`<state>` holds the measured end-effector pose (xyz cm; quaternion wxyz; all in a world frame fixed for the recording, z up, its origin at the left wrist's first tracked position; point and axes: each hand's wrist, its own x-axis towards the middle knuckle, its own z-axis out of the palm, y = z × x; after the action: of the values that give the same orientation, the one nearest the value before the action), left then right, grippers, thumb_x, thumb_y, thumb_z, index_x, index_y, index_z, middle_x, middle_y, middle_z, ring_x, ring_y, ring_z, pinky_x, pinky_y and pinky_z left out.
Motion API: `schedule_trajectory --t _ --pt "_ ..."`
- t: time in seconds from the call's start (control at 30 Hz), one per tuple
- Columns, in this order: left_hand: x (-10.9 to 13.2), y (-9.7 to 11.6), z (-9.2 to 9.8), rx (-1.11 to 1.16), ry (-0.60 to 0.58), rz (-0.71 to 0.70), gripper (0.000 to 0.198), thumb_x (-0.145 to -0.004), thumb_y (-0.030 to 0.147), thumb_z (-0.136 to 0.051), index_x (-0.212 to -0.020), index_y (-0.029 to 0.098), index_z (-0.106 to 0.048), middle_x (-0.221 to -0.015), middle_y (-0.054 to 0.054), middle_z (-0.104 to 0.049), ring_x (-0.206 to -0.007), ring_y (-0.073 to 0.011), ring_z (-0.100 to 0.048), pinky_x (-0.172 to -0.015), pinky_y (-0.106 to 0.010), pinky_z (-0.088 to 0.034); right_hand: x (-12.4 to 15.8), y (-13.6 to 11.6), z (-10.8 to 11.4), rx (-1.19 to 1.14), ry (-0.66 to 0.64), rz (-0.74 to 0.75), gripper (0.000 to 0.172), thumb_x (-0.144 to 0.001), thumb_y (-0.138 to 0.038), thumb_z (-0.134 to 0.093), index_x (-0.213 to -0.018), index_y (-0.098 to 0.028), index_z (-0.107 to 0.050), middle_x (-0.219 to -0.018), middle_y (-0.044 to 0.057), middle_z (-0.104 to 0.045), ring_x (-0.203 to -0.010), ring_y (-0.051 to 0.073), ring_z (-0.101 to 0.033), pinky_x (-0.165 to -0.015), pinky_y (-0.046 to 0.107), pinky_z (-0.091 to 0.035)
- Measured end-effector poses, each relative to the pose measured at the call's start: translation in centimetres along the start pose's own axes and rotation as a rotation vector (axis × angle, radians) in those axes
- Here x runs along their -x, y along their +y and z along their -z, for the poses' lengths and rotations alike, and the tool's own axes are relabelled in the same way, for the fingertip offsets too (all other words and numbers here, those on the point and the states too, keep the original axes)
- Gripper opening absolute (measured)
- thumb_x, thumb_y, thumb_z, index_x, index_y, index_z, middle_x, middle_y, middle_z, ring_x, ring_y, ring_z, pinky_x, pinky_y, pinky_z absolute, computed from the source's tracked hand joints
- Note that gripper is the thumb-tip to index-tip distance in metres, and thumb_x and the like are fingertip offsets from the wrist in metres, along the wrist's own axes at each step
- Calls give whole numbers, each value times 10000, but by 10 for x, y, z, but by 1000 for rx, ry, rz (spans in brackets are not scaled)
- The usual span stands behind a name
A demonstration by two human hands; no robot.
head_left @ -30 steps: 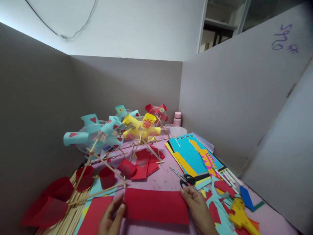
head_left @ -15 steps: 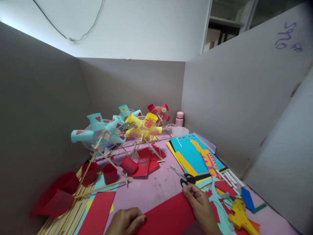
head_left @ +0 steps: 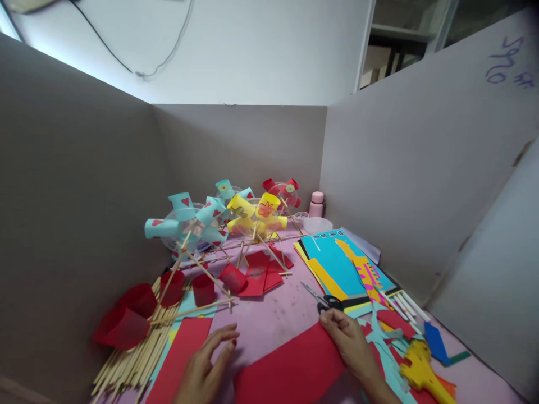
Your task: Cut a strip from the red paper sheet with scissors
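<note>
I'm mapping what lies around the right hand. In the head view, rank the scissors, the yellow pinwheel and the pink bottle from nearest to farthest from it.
1. Scissors: just beyond the right hand, almost at its fingertips.
2. Yellow pinwheel: farther back and to the left, among the stick frames.
3. Pink bottle: farthest, by the back wall near the corner.

Purple handwriting point(head_left: 507, 63) stands on the right partition point(head_left: 421, 168), near its top edge; it seems upside down and may read "0265" with two smaller marks beside it, but this is not certain. A row of small white characters point(head_left: 323, 235) runs along the far edge of the blue sheet point(head_left: 337, 264), too small to read
</note>
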<state>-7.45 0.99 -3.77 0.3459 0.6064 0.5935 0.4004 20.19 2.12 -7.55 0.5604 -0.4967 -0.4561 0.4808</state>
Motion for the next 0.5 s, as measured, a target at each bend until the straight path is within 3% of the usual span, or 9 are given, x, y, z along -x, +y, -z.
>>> schedule_trajectory --t 0.03,0.1,0.13,0.2,0.27,0.33,0.4,0.5 --pt "0 8 -5 -27 -10 -47 302 -734 463 -609 -932 265 -721 -1234 -94 -622 -1156 -307 -520 -962 -374 -368 0 -3 -2 4 -14 6 421 -692 -554 -649 -584 -167 -525 -537 -57 -430 -517 102 -347 -486 221 -269" --pt "2 22 -21 -31 -152 -121 383 -740 419 -619 -1096 286 -668 -1287 -75 -590 -1210 -286 -478 -1018 -368 -307 0 -9 -6 2 -39 13 403 -677 -521 -684 -567 -153 -560 -523 -51 -445 -516 101 -360 -480 217 -260" --pt "3 28 -31 -22 -253 -116 398 -717 388 -652 -1103 293 -663 -1233 -64 -630 -1165 -281 -514 -989 -346 -331 0 -11 -7 -7 -47 10 395 -666 -507 -701 -560 -149 -573 -514 -49 -452 -509 99 -365 -473 215 -257" --pt "5 34 -49 12 -395 -98 169 -712 332 -654 -830 246 -740 -858 -44 -743 -833 -251 -637 -769 -296 -435 1 -13 -8 -52 -38 1 388 -654 -510 -715 -584 -147 -596 -519 -46 -473 -500 96 -385 -466 207 -275" --pt "4 34 -62 57 -384 -71 241 -774 349 -569 -630 196 -687 -618 -16 -674 -617 -197 -584 -590 -265 -416 2 -12 -10 -124 4 -3 423 -700 -582 -639 -737 -161 -639 -583 -32 -522 -520 104 -439 -487 206 -328" --pt "2 30 -69 129 -321 -30 323 -827 389 -480 -638 179 -637 -593 -3 -631 -576 -176 -550 -533 -253 -402 6 -6 -15 -214 11 -15 509 -755 -648 -519 -951 -191 -632 -678 -7 -579 -560 125 -500 -514 223 -382" --pt "0 27 -70 209 -275 6 343 -839 437 -447 -706 173 -621 -648 -13 -650 -610 -187 -577 -557 -264 -442 10 3 -25 -307 -71 -38 534 -752 -650 -521 -1017 -198 -626 -717 14 -618 -573 144 -534 -521 244 -410" --pt "-2 30 -71 292 -221 18 356 -826 469 -462 -903 169 -638 -929 -82 -705 -870 -247 -636 -784 -314 -487 18 15 -46 -364 -225 -33 433 -737 -571 -614 -858 -161 -681 -620 18 -632 -541 152 -549 -547 261 -421"
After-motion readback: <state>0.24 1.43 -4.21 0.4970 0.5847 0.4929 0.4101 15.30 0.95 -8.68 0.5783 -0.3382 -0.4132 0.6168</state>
